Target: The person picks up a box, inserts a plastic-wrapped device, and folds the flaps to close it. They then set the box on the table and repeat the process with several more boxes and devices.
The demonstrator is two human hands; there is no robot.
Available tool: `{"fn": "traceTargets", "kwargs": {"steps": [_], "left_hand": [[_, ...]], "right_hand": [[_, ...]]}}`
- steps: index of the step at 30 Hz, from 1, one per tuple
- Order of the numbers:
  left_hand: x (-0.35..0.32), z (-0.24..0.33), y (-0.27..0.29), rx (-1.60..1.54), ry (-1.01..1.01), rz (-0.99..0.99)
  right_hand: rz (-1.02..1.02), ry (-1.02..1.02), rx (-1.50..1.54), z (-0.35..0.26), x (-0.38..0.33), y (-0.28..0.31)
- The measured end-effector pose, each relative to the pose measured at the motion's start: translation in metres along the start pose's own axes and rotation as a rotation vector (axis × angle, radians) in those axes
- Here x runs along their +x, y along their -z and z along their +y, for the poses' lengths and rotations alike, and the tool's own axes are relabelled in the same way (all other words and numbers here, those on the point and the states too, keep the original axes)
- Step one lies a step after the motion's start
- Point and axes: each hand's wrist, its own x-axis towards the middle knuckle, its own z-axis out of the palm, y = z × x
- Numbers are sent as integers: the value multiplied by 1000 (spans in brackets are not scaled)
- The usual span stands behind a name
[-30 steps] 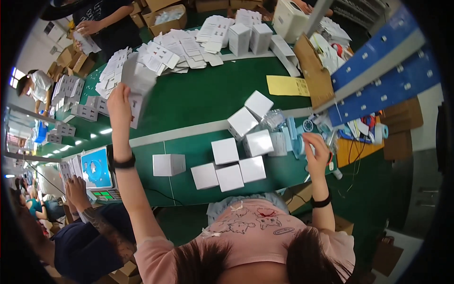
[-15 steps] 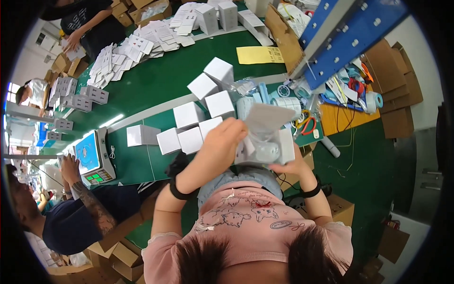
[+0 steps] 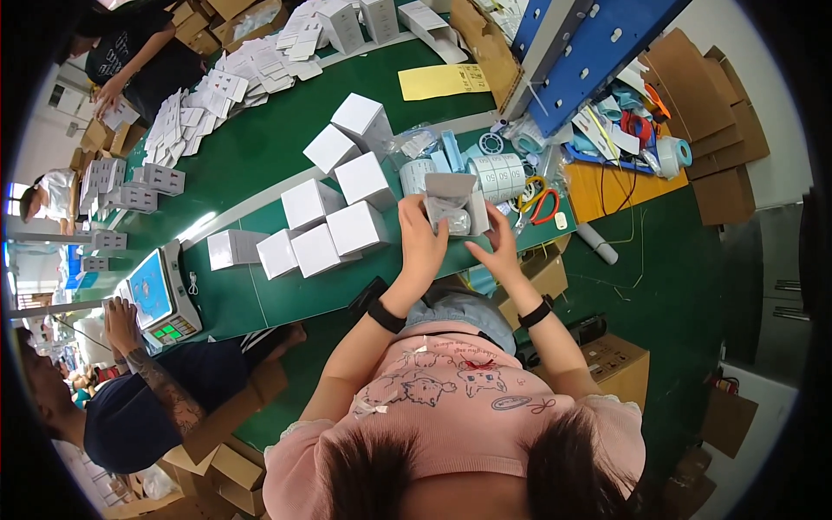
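Note:
Between my two hands, at the near edge of the green table, is a small white carton (image 3: 476, 214) with its top flap raised. A clear, plastic-wrapped item (image 3: 454, 220) shows inside it; its kind I cannot make out. My left hand (image 3: 422, 243) is closed on the carton's left side, thumb at its near edge. On the right side, the fingers of my right hand (image 3: 498, 245) press against the wall. Just left of my left hand stand several closed white cartons (image 3: 328, 249) in a loose cluster.
Rolls of labels (image 3: 500, 178) and red-handled scissors (image 3: 544, 206) lie beyond my right hand. A blue metal post (image 3: 572, 65) rises at the far right. A scale (image 3: 165, 299) stands at left, with a co-worker's hand (image 3: 121, 322) beside it. Flat white cartons (image 3: 195, 108) are piled farther back.
The carton has moved away from my body and now sits lower, near the table edge. My left hand has left the flap area for the carton's left side; my right hand remains on the right.

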Motion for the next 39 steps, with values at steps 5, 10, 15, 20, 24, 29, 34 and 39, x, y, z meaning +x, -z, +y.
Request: {"fn": "traceTargets", "kwargs": {"steps": [5, 10, 15, 20, 24, 29, 34, 39], "left_hand": [[-9, -5, -6, -172, 28, -26], [-13, -21, 5, 84, -369, -129], [2, -20, 6, 49, -365, -126], [13, -22, -1, -637, -135, -115], [13, -33, 19, -316, -112, -396], [14, -27, 31, -190, -399, -506], [17, -18, 38, -69, -420, -527], [26, -13, 41, 21, -398, -583]], "right_hand": [[75, 197, -377, -10, -2, -8], [32, 432, -614, -20, 10, -21], [21, 392, -658, -23, 17, -21], [7, 144, -577, -36, 20, -24], [196, -38, -289, -31, 15, -34], [215, 98, 285, -34, 13, -15], [-292, 303, -432, -40, 30, 14], [-301, 368, -538, -35, 29, 12]]}}
